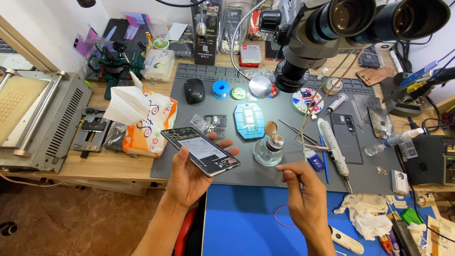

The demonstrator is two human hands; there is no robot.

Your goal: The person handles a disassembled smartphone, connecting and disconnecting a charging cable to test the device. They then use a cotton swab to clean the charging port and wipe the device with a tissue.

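Observation:
My left hand (189,173) holds an opened smartphone (200,150) with its back cover off, inner board and white battery area facing up, tilted over the front edge of the grey work mat (265,178). My right hand (303,189) hovers empty over the mat's front edge, fingers loosely curled, thumb and forefinger close together. Just beyond it stands a small glass solvent bottle (268,148) with a metal cap. A blue phone-shaped jig (249,121) lies behind the bottle.
A stereo microscope (322,28) hangs over the mat. An electric screwdriver (334,147), tweezers (298,133), a dark phone (346,137), a mouse (194,90) and solder reels lie on the mat. A tissue pack (144,118) and a grey machine (38,118) stand left. Crumpled wipes (367,215) lie right.

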